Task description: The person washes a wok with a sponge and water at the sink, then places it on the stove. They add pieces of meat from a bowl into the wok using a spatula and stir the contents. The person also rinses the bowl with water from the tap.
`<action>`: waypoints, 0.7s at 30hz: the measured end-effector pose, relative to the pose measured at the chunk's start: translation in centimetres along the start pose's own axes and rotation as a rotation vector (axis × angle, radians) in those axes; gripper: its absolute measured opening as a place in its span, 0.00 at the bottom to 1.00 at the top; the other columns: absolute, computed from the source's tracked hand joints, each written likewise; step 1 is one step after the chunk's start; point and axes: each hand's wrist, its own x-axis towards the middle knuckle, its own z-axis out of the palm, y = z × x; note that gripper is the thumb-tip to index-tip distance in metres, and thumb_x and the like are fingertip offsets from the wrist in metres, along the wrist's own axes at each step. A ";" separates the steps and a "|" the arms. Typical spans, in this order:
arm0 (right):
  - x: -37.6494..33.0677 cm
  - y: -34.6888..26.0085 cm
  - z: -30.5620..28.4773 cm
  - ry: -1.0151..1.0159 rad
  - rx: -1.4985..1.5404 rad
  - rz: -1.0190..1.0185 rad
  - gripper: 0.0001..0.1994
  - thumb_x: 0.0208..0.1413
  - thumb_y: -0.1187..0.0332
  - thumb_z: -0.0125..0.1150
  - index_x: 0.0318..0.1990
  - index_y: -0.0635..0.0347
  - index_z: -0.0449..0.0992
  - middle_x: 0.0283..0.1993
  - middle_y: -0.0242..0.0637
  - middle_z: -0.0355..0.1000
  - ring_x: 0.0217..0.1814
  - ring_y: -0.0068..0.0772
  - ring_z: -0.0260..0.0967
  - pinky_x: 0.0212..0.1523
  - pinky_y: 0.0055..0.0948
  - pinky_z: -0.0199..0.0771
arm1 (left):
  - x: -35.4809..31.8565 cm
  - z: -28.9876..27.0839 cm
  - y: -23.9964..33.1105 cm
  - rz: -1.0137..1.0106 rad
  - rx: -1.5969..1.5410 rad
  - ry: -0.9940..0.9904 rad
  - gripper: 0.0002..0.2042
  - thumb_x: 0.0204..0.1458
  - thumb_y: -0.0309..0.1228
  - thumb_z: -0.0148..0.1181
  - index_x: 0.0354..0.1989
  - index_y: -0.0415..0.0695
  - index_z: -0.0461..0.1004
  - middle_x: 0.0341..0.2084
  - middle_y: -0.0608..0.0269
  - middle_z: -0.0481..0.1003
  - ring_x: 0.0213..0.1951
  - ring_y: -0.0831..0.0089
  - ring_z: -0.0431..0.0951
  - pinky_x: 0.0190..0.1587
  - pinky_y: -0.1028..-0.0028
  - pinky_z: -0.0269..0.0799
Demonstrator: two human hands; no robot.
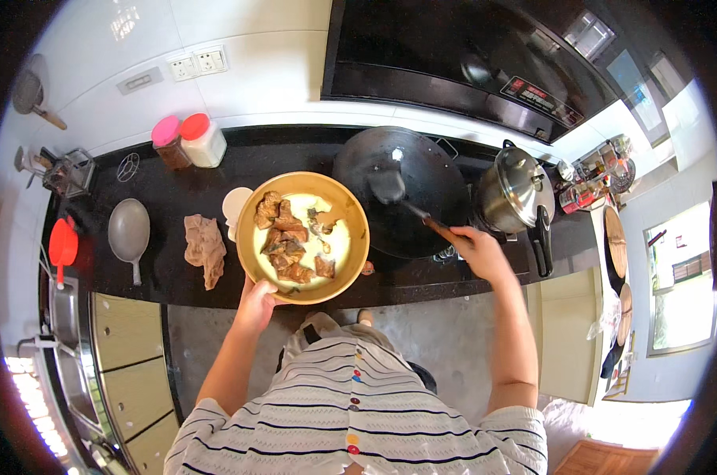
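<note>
My left hand [257, 303] grips the near rim of a yellow bowl [361, 237], thumb over the edge. Browned chunks of meat or fish [283, 237] lie inside it, along with a few paler, darker-skinned bits; which kind they are I cannot tell. Wrapped round a wooden handle, my right hand [480, 252] holds a wok spatula [388, 186] whose broad metal head rests in the black wok [438, 170]. The wok sits on the stove to the right of the bowl. Part of the wok's left side is close to the bowl's rim.
A steel pressure cooker [517, 186] stands right of the wok. On the left of the black counter are a crumpled brown cloth [205, 247], a small grey pan [129, 229], a red ladle [63, 244] and two lidded jars [203, 142]. The range hood [453, 63] overhangs the back.
</note>
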 end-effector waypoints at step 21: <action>3.3 1.3 3.9 -0.387 0.734 0.432 0.40 0.52 0.71 0.55 0.72 0.57 0.41 0.28 0.50 0.73 0.18 0.29 0.69 0.16 0.30 0.64 | 4.1 -2.7 0.2 0.173 0.128 0.249 0.36 0.46 0.22 0.47 0.67 0.47 0.43 0.57 0.48 0.62 0.52 0.51 0.73 0.45 0.52 0.81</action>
